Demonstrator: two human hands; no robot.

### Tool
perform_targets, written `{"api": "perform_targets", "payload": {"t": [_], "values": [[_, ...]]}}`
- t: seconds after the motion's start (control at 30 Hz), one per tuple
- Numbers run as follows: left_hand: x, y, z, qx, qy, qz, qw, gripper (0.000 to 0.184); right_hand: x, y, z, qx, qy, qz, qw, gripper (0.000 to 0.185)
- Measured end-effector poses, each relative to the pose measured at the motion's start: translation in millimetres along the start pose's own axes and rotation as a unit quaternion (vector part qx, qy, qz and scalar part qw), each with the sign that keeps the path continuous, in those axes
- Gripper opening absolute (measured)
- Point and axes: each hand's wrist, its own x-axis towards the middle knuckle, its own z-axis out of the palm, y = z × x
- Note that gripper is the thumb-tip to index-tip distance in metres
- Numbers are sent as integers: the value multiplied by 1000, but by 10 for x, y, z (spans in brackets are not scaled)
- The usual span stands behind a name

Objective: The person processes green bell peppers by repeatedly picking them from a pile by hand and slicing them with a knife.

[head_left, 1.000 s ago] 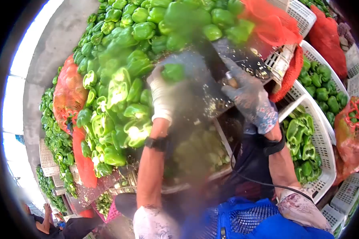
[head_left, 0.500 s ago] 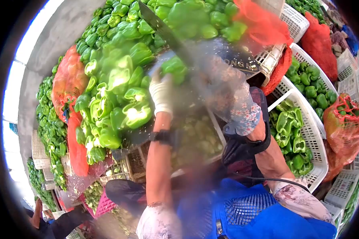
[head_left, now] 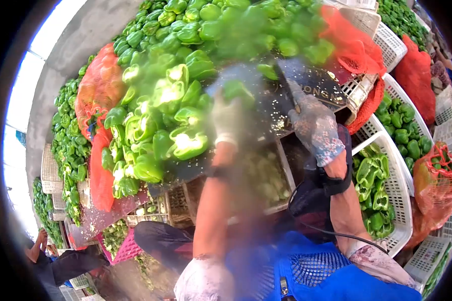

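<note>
My left hand (head_left: pixel 227 118), in a white glove, is closed around a green bell pepper (head_left: pixel 238 89) over the dark board; a smear on the view blurs both. My right hand (head_left: pixel 314 125), in a flowered glove, grips a knife (head_left: pixel 288 88) whose dark blade points away from me. Near the blade's tip lies a small green pepper piece (head_left: pixel 267 71). Cut pepper halves (head_left: pixel 188 143) with pale cores are heaped left of my left hand. Whole green peppers (head_left: pixel 201 27) are piled at the board's far side.
White seeds dot the dark board (head_left: pixel 266 113). Below its front edge, a crate (head_left: pixel 281 165) holds pale scraps. White baskets (head_left: pixel 399 210) of peppers stand at right. Red mesh sacks (head_left: pixel 101 83) lie at left and far right. Another person (head_left: pixel 37 248) is at lower left.
The knife has come down from its raised position, and my right hand has moved right with it. My left hand, still holding the pepper, appears slightly lower and farther right. The view has shifted.
</note>
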Motion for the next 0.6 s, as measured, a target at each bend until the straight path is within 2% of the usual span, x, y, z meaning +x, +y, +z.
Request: {"api": "perform_targets", "payload": {"t": [0.03,0.07,0.13,0.17,0.2,0.23,0.27,0.3,0.33,0.37,0.4,0.47,0.5,0.57,0.6], "values": [[52,-93,27,60,14,31,998,59,25,-2,35,-23,-89,76,993,62],[148,-168,85,106,45,35,993,55,72,-35,92,-4,-95,62,994,61],[60,-39,180,137,42,64,988,48,99,-133,296,34,-109,38,993,60],[145,-114,179,174,93,102,975,41,-5,-106,549,27,-25,-86,996,58],[-61,346,218,202,118,86,968,40,45,-339,558,-30,-70,-58,995,53],[-33,440,132,149,137,91,975,39,100,-437,643,39,-43,-63,996,47],[43,506,-8,97,156,97,978,39,219,-566,704,76,-76,-65,992,46],[175,543,-258,204,170,137,954,39,325,-685,742,115,-110,-64,985,44],[313,586,-534,308,180,173,918,40,387,-788,872,199,-103,-79,971,43],[413,724,-715,332,185,166,910,39,449,-891,1004,280,-99,-96,950,41],[519,894,-862,355,189,160,901,38,564,-976,1219,195,-67,-122,971,41],[817,1109,-1147,351,160,280,879,37,750,-929,1008,277,-43,-130,951,42],[883,1211,-1062,426,188,287,837,37,815,-909,894,317,-31,-134,938,43],[1032,1443,-884,566,243,298,730,38,704,-706,741,320,29,-81,943,40],[1260,1346,-925,637,213,291,681,43,677,-558,724,285,26,-44,957,40]]}}
